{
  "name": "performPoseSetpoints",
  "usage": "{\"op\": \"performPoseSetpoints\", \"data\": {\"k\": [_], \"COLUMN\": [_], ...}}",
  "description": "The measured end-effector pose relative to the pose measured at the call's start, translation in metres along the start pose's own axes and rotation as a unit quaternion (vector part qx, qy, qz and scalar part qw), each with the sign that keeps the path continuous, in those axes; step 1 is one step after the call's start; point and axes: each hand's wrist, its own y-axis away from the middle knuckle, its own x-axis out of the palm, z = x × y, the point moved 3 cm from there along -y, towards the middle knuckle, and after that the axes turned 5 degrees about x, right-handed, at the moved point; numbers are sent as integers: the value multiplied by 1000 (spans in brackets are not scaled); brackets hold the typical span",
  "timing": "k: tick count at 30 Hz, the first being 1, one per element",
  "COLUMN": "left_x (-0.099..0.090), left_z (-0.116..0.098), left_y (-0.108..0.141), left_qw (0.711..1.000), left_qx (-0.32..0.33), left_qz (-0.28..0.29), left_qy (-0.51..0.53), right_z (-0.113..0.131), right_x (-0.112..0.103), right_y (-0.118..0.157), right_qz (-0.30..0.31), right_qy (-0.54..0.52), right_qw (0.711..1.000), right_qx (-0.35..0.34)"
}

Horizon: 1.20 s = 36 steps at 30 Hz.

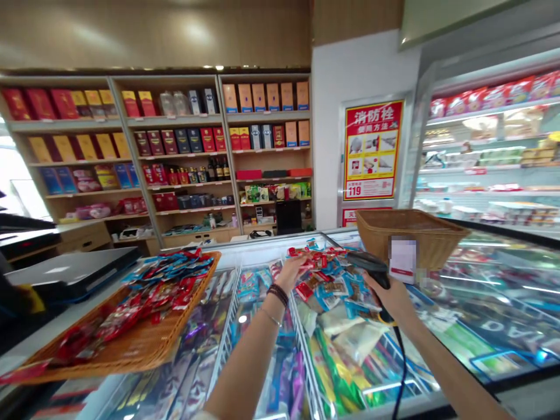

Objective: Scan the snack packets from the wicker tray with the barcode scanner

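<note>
Your right hand [392, 298] is gripping a black scanner [371, 264], its fingers wrapping around the handle, and the scanner's head is pointing left over a pile of small packets. A black cord [401, 361] is hanging from the handle. Your left hand [296, 269] is touching the red packets [322, 259] at the pile's left side; I cannot tell whether its fingers are closing on 1. 2 bracelets [279, 294] are circling your left wrist. Blue packets [335, 289] are lying among the red ones, between your 2 hands. Beneath, a chest freezer [254, 255] is holding bagged goods in white wire baskets [226, 338]. To your left, a shallow wicker tray [151, 349] is carrying loose packets [131, 313]. Beyond your right hand, a deep wicker basket [409, 224] is bearing a card [403, 260]. Farther back, a red poster [374, 150] reading 119 is hanging near shelves [175, 122] of boxes.
</note>
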Motion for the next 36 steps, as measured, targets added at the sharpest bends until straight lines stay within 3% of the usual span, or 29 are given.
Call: {"op": "performPoseSetpoints", "data": {"k": [2,4,7,10,13,18,21,24,27,31,34,36], "left_x": [29,44,31,-15,-79,-187,-244,-294,-327,-348,-354,-356], "left_z": [0,0,-1,-14,-41,-111,-152,-179,-188,-176,-162,-157], "left_y": [-8,-11,-4,11,35,90,126,159,184,204,206,204], "left_qw": [995,991,997,994,977,912,868,830,762,628,582,553], "left_qx": [24,34,44,76,125,227,240,189,104,-40,-143,-205], "left_qz": [32,26,-23,-68,-137,-256,-313,-374,-365,-283,-243,-254], "left_qy": [90,129,63,-39,-108,-226,-302,-369,-524,-724,-763,-767], "right_z": [-6,-10,-12,-7,4,31,49,70,86,93,88,86], "right_x": [-11,-14,-7,10,38,103,149,192,227,259,271,274], "right_y": [2,5,10,12,14,24,36,54,76,101,112,115], "right_qz": [-19,-28,-26,-9,18,73,121,166,203,236,242,244], "right_qy": [4,7,-6,-29,-46,-79,-92,-101,-110,-101,-58,-26], "right_qw": [1000,1000,1000,1000,998,993,987,978,969,963,964,962], "right_qx": [4,7,6,-6,-24,-48,-58,-80,-90,-82,-98,-120]}}
